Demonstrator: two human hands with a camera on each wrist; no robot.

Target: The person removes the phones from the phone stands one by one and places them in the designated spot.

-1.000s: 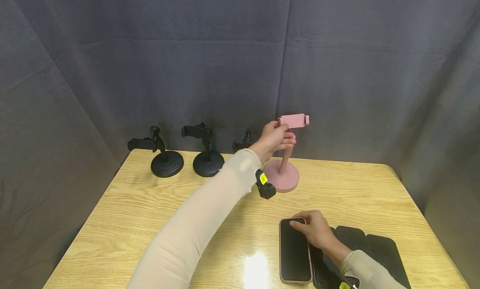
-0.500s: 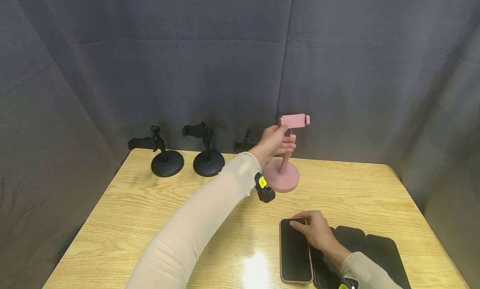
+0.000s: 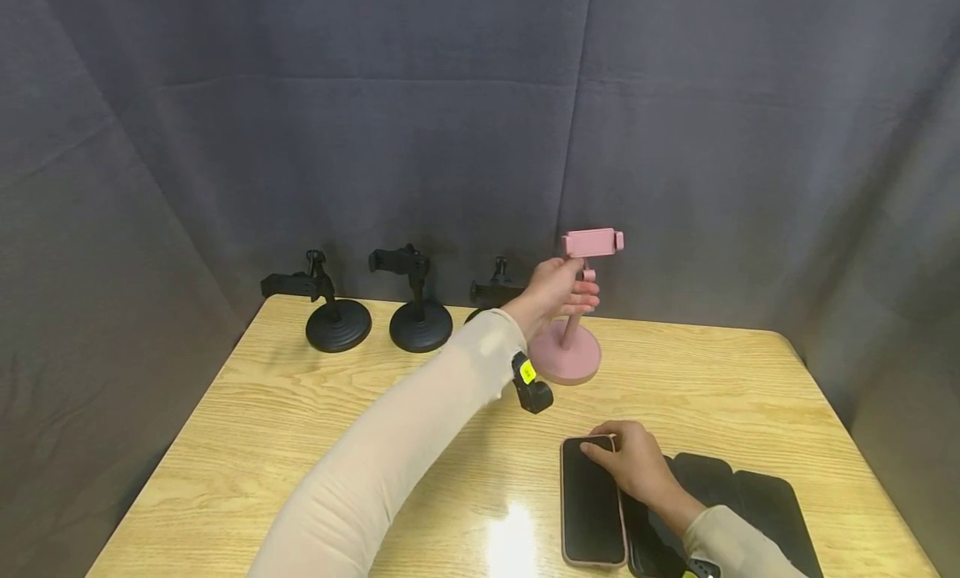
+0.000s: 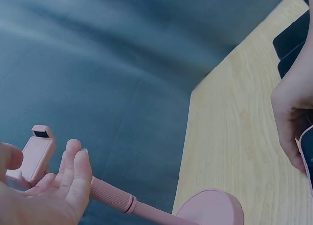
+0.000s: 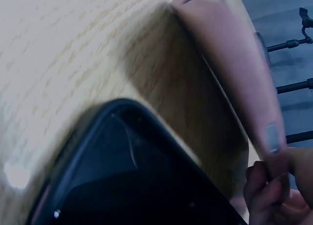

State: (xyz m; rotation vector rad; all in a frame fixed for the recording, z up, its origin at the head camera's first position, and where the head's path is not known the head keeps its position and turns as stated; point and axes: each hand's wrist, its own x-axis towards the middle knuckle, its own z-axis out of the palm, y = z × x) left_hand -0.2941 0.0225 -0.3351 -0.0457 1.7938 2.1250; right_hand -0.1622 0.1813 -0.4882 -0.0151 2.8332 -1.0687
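A pink phone stand (image 3: 564,359) stands upright near the table's back edge, its holder (image 3: 592,243) at the top. My left hand (image 3: 555,290) is just below the holder, its fingers loosely extended across the stem. In the left wrist view, the fingers (image 4: 73,176) are relaxed beside the pink stem (image 4: 113,195). My right hand (image 3: 633,465) grips the top right of a pink-cased phone (image 3: 592,511), its thumb on the dark screen. In the right wrist view, the phone (image 5: 234,58) is tilted, one side raised over its shadow, with the right hand's fingers (image 5: 266,198) at its end.
Several dark phones (image 3: 776,511) lie side by side under and right of my right forearm. Three black phone stands line the back left: one (image 3: 337,326) leftmost, another (image 3: 420,326) beside it, and a third (image 3: 491,294) partly behind my left hand. Grey curtain (image 3: 375,144) surrounds the table.
My left hand has slid slightly down from the pink holder, and its thumb has come off the holder's left end. The right hand and pink-cased phone keep their place.
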